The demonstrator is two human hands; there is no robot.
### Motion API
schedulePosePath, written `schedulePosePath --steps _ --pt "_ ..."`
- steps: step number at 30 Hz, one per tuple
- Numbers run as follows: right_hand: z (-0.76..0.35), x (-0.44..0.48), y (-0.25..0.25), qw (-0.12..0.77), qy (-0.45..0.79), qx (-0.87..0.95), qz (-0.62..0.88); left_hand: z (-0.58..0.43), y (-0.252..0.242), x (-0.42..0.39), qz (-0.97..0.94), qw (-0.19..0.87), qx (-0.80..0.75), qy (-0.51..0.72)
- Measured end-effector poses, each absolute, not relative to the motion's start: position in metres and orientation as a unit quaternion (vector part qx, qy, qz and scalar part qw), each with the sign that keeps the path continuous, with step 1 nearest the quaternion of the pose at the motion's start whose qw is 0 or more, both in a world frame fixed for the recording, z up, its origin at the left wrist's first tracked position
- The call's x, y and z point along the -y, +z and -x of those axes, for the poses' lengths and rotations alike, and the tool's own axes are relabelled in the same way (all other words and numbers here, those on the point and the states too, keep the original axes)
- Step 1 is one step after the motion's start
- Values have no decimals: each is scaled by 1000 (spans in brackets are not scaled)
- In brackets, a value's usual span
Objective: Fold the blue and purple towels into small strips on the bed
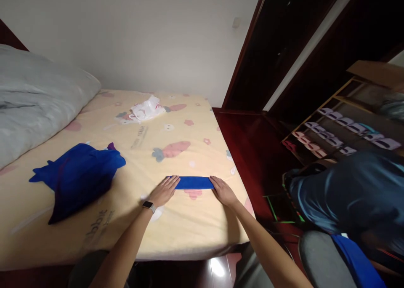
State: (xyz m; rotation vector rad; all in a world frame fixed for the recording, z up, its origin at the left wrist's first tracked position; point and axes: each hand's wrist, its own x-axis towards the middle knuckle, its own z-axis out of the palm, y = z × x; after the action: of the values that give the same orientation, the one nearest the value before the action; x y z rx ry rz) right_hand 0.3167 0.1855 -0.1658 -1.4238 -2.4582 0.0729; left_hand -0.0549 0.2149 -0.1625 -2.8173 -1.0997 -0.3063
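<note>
A blue cloth (194, 182), folded into a narrow flat strip, lies on the patterned bed sheet (202, 132) in front of me. My left hand (164, 191) rests on its left end with the fingers stretched out flat; a watch (148, 205) is on that wrist. At the opposite end, my right hand (223, 190) lies flat with its fingers over the cloth's edge. Neither hand is closed around anything. Farther left on the bed is a crumpled pile of blue cloth (83, 170) with a small purple bit at its top corner.
A white plastic bag (147, 109) lies toward the wall. Grey bedding (41, 98) fills the bed's far left. On the right are a person in dark clothes (344, 191), a grey seat (322, 254) with blue cloth (360, 258) beside it, and a rack (331, 97) holding several slippers.
</note>
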Motion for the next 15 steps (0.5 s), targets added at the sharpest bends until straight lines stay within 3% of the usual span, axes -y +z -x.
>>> schedulePosePath --steps 10,15 --pt "-312 -190 -119 73 122 823 550 55 -152 -224 919 36 383 -87" --pt "-330 -161 -93 131 227 796 545 56 -111 -193 895 -76 423 -123"
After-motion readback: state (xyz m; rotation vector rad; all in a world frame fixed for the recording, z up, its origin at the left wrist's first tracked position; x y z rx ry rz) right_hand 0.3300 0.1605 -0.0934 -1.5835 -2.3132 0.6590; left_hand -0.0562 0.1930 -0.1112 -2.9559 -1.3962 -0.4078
